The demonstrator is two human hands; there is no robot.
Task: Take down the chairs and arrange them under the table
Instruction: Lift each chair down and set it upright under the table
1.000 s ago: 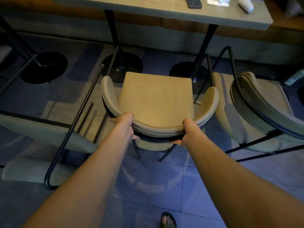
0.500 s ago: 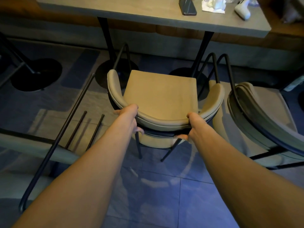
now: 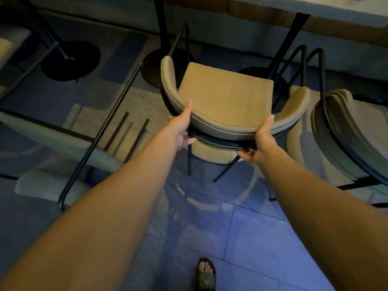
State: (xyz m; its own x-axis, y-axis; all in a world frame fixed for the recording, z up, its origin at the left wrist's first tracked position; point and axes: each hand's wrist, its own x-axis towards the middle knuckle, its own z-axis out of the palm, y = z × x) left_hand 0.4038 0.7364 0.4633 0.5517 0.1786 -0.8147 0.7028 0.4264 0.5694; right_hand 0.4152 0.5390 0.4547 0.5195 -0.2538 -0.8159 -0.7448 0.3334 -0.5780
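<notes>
A beige chair with a curved backrest and black metal legs stands upright in the middle of the head view, facing the table at the top. My left hand grips the backrest's left part. My right hand grips its right part, fingers under the rim. The chair's front legs reach between the table's two black pedestal posts. A second beige seat shows just below the backrest, between my hands.
Another beige chair stands close on the right. A chair lies tipped over at the left, its black legs pointing toward the middle. Round black table bases sit on the patterned floor. My sandalled foot is at the bottom.
The chair has moved forward toward the table between the pedestal posts. The camera has tilted down, so the tabletop and its objects have left the view. Both hands keep their grip.
</notes>
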